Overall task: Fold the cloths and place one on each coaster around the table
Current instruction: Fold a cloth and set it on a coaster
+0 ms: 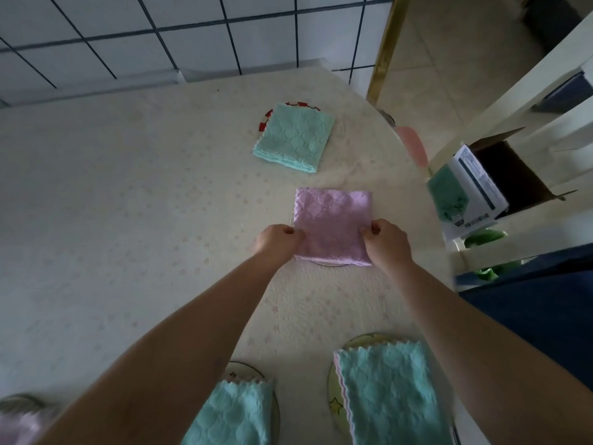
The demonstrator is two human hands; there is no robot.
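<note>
A folded pink cloth (333, 220) lies over a round coaster (324, 263) whose rim peeks out under its near edge. My left hand (277, 240) pinches the cloth's near left corner and my right hand (386, 240) pinches the near right corner. Farther back a folded teal cloth (293, 138) covers a red-and-white coaster (263, 122). Close to me, two more teal cloths (390, 396) (234, 415) rest on pale coasters (335, 393) (240, 369). At the bottom left a blurred pink cloth (16, 425) sits on another coaster (19, 400).
The table (128, 203) has a cream, star-printed cover and curves away on the right. A white shelf unit (513, 101) stands right of it with an open cardboard box (510, 175), a cloth package (462, 191) and green items (484, 236). A tiled wall (160, 33) is behind.
</note>
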